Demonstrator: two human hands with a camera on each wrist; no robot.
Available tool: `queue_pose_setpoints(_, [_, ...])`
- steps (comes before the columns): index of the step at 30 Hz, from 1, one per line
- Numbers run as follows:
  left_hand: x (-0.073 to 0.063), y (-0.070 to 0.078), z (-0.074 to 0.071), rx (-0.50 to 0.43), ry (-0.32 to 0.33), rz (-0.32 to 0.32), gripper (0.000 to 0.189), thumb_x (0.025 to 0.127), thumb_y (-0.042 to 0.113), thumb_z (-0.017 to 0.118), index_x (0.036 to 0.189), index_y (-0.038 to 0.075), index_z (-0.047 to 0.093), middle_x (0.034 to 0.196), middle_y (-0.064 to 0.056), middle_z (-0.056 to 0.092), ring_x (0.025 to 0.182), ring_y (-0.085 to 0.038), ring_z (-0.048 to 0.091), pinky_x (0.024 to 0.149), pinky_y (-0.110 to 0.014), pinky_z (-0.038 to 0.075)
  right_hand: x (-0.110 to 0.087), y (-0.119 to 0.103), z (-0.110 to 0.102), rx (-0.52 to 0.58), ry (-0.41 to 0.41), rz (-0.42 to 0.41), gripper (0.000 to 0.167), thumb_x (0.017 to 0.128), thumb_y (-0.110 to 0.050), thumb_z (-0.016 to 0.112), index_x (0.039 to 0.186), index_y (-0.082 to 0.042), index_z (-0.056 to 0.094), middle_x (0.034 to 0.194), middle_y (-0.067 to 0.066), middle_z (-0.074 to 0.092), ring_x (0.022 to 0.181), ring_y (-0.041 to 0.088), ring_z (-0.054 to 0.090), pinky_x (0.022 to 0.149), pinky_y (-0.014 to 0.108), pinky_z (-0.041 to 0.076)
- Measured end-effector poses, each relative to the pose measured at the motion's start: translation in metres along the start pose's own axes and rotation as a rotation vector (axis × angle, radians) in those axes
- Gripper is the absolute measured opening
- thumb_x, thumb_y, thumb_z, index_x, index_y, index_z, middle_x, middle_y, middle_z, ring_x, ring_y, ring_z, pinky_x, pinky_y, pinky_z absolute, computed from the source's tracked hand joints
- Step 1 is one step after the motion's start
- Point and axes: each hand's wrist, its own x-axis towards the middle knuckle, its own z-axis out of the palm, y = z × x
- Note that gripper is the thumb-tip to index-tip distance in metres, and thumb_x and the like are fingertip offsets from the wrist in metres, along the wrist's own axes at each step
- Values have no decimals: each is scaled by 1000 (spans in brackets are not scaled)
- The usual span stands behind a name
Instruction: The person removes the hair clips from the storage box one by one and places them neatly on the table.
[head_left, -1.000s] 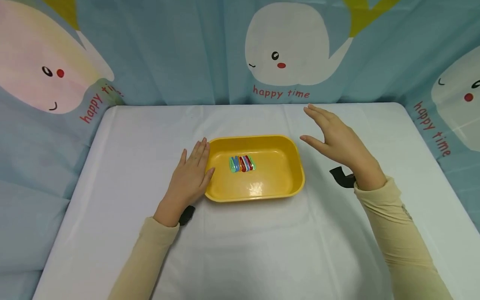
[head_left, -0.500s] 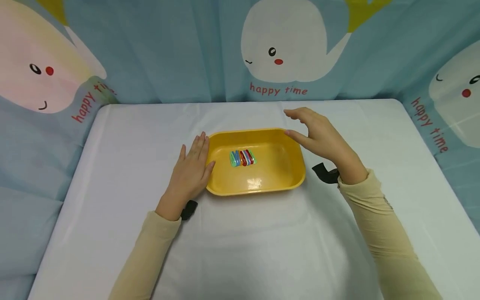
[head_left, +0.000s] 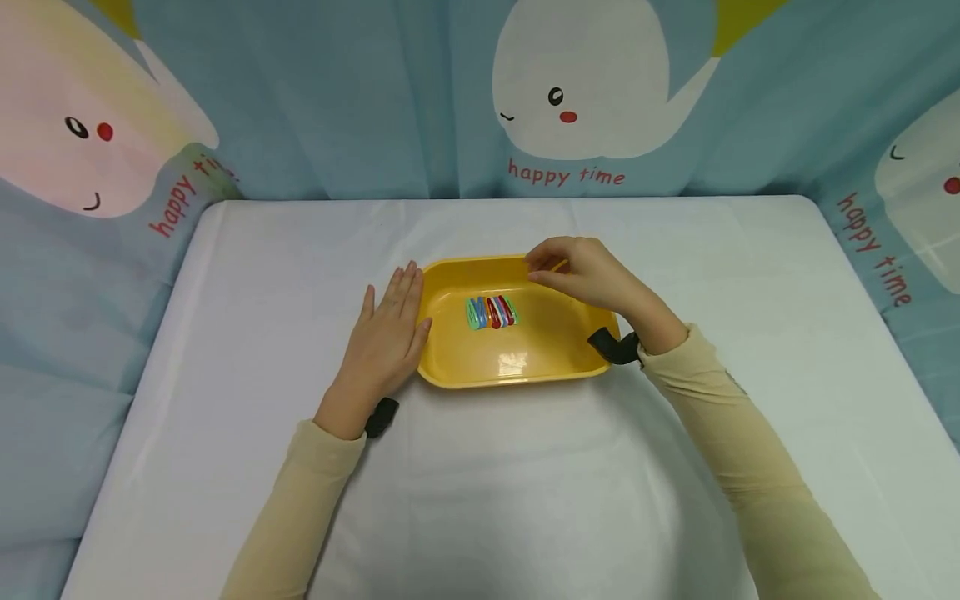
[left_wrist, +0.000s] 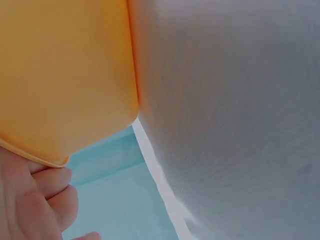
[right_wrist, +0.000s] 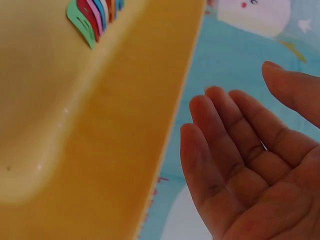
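A yellow plastic tray (head_left: 540,367) stands on the white-covered table. On its floor, a little left of the middle, lies a tight row of several coloured snap hair clips (head_left: 492,312), green, blue, orange, red and white. My left hand (head_left: 378,342) rests along the tray's left rim with fingers extended; in the left wrist view its fingers (left_wrist: 52,182) touch the rim from below. Over the back right part of the tray hovers my right hand (head_left: 588,271). In the right wrist view its fingers (right_wrist: 207,130) are slightly bent, thumb apart, holding nothing.
White cloth (head_left: 510,475) covers the table around the tray. Behind and at the sides hangs a blue curtain (head_left: 375,100) printed with whales. A black strap (head_left: 613,346) on the right wrist overlaps the tray's right rim in the head view.
My right hand has moved left from beside the tray to over its back right part, its fingers and thumb drawing closer together. The left hand stays on the rim; the clips have not moved.
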Motion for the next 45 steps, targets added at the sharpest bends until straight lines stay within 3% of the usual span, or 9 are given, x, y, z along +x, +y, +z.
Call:
queue_pose_setpoints(7, [0, 0, 1, 5, -5, 10, 61, 102, 30, 31, 150, -1, 9, 157, -11, 5, 144, -24, 3, 113, -52, 4, 11, 10, 12, 32, -88, 27, 22, 90, -8, 63, 107, 6, 65, 96, 11, 68, 87, 21, 62, 77, 33, 49])
queue_pose_setpoints(16, [0, 1, 3, 2, -7, 8, 62, 102, 31, 30, 150, 0, 9, 157, -10, 4, 144, -23, 2, 113, -51, 3, 22, 19, 22, 45, -190, 81, 21, 90, -8, 64, 104, 7, 66, 96, 16, 68, 89, 24, 62, 83, 36, 49])
queue_pose_setpoints(22, [0, 1, 3, 2, -9, 7, 62, 102, 32, 29, 151, 1, 8, 158, -9, 3, 144, -22, 0, 113, -51, 2, 28, 23, 26, 44, -243, 124, 16, 89, -7, 64, 99, 4, 68, 90, 13, 68, 79, 21, 59, 74, 31, 49])
queue_pose_setpoints(31, [1, 0, 2, 6, -1, 10, 61, 102, 31, 29, 150, 0, 8, 158, -9, 3, 144, -22, 0, 113, -52, 4, 32, 28, 31, 52, -238, 227, 10, 88, -4, 64, 92, 3, 70, 81, 8, 67, 70, 16, 53, 65, 25, 45])
queue_pose_setpoints(45, [1, -1, 1, 0, 1, 16, 62, 102, 31, 30, 150, 0, 8, 157, -10, 3, 144, -24, 2, 113, -53, 4, 34, 34, 41, 263, -225, 376, 12, 87, -1, 65, 88, 10, 69, 75, 11, 67, 66, 15, 63, 67, 28, 56])
